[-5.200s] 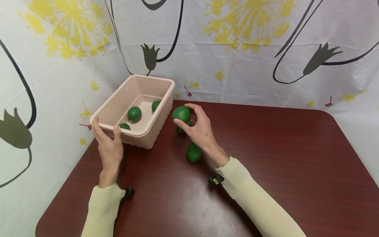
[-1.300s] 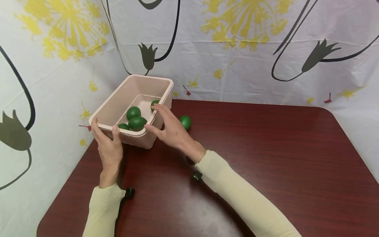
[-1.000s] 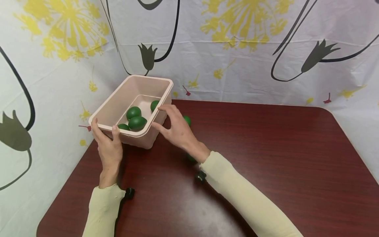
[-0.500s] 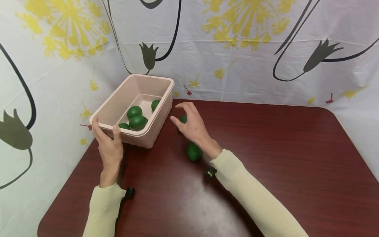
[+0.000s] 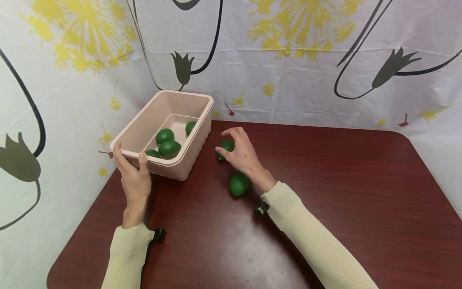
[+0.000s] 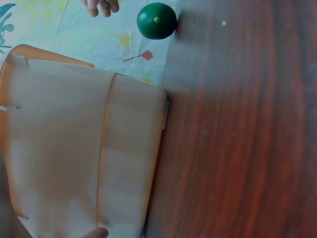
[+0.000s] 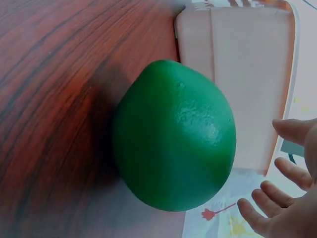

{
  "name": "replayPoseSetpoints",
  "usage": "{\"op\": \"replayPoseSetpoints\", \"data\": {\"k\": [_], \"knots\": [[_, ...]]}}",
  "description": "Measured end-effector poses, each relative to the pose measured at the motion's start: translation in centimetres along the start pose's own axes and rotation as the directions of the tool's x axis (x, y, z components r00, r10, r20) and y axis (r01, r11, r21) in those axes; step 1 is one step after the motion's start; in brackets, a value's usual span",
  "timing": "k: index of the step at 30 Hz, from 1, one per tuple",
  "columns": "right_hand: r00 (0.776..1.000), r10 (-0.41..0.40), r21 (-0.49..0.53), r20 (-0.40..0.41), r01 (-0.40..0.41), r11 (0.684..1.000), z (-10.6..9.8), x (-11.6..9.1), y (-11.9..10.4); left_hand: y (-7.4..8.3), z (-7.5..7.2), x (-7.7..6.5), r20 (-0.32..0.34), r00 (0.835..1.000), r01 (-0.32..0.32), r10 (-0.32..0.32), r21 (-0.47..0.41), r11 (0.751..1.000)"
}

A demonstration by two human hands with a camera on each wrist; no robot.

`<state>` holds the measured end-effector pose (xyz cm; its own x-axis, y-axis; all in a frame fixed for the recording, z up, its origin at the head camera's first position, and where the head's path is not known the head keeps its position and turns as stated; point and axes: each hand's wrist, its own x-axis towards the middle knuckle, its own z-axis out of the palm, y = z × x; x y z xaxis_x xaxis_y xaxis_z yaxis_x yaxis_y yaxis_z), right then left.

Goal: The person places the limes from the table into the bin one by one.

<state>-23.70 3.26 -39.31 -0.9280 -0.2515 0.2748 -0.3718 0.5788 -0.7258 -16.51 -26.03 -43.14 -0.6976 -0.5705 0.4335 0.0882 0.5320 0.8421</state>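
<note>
A pale pink plastic bin [image 5: 196, 156] stands at the back left with several green limes [image 5: 169, 149] inside. My left hand [image 5: 135, 184] holds its near-left corner, finger and thumb over the rim. My right hand [image 5: 243, 154] is to the right of the bin, thumb and fingers spread apart with nothing between them. It is close over a lime [image 5: 224, 150] on the table, partly covering it in the head view. Nearer to me, beneath the right wrist, lies another lime [image 5: 239, 184]; this lime [image 7: 173, 136] fills the middle of the right wrist view.
The dark red wooden table [image 5: 343, 192] extends to the right of the hands. A white curtain [image 5: 299, 88] with printed flowers hangs along the back and left edges of the table.
The right hand carried a lime into the bin and let go of it. It has since moved back right, over the far lime on the table. The left hand stays at the bin's corner.
</note>
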Motion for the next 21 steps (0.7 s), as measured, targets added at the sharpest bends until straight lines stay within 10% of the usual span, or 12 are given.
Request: {"op": "replayPoseSetpoints", "data": {"k": [21], "knots": [[0.981, 0.117, -0.049, 0.156, -0.11, 0.993, 0.3, -0.1, 2.9, 0.0, 0.0, 0.0, 0.009, 1.0, 0.013, -0.013, 0.01, 1.0]]}}
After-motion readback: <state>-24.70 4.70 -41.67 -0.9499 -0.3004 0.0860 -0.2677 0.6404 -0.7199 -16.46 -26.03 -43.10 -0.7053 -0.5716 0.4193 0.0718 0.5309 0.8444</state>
